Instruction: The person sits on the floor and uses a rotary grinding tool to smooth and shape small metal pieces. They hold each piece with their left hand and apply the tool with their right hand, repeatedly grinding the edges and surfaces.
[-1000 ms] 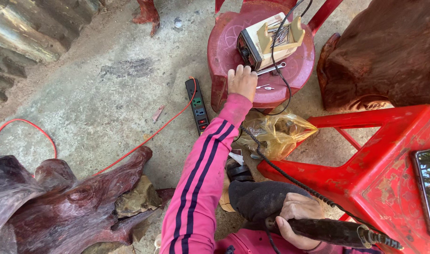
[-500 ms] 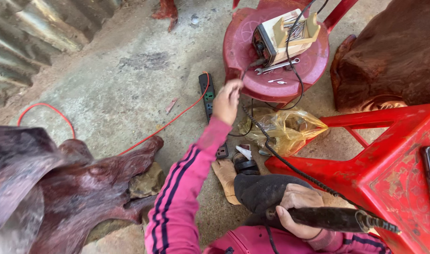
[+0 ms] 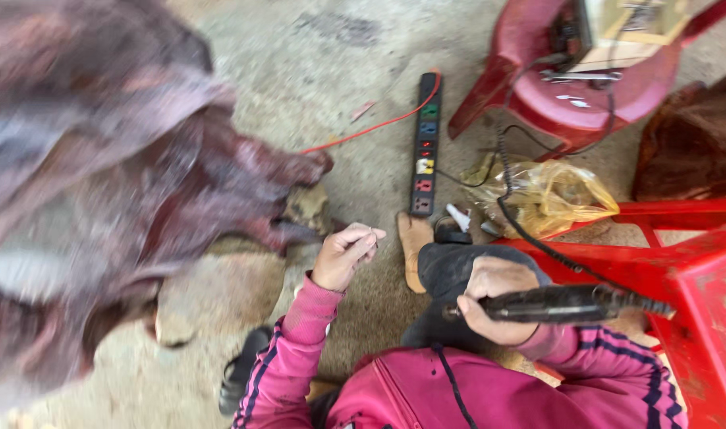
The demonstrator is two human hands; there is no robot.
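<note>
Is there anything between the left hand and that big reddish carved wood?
Nothing visible. The left hand, fingers curled, hovers just right of the carved wood, with only bare concrete floor below the gap.

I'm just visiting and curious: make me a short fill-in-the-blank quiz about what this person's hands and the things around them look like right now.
1. The right hand grips a dark rotary handpiece whose cord is coloured ____.
2. The left hand is loosely curled, close to a big reddish piece of ____.
3. The power strip lies on the concrete ____.
4. The crumpled plastic bag is coloured ____.

Missing words: black; wood; floor; yellow
</note>
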